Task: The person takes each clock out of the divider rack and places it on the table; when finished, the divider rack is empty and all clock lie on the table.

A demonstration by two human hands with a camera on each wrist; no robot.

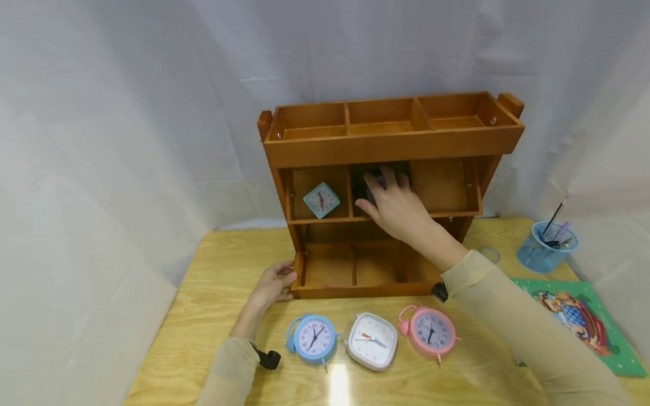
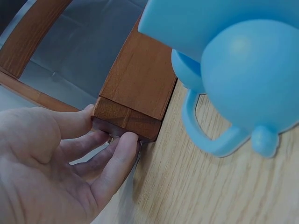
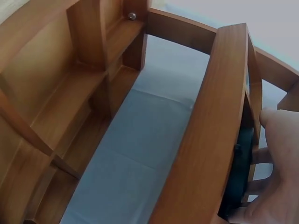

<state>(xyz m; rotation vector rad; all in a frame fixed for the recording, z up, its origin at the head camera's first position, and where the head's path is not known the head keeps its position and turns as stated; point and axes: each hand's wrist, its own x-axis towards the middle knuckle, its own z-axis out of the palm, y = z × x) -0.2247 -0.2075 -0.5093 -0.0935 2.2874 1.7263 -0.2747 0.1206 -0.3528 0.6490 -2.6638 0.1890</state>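
The shelf [image 1: 391, 145] was gripped at its lower left corner by the left hand [image 1: 275, 285] while, centred in the shelf's middle row, a dark object [image 3: 238, 169] was held by the right hand [image 1: 398, 208], seemingly best handled squarely, clear of the divider [image 1: 349, 192].

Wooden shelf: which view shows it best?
Head: it frames the wooden shelf top to bottom, though the right hand hides part. Left wrist: cropped pieces, including the end that the left hand grips. Right wrist: oblique, cropped close-up.
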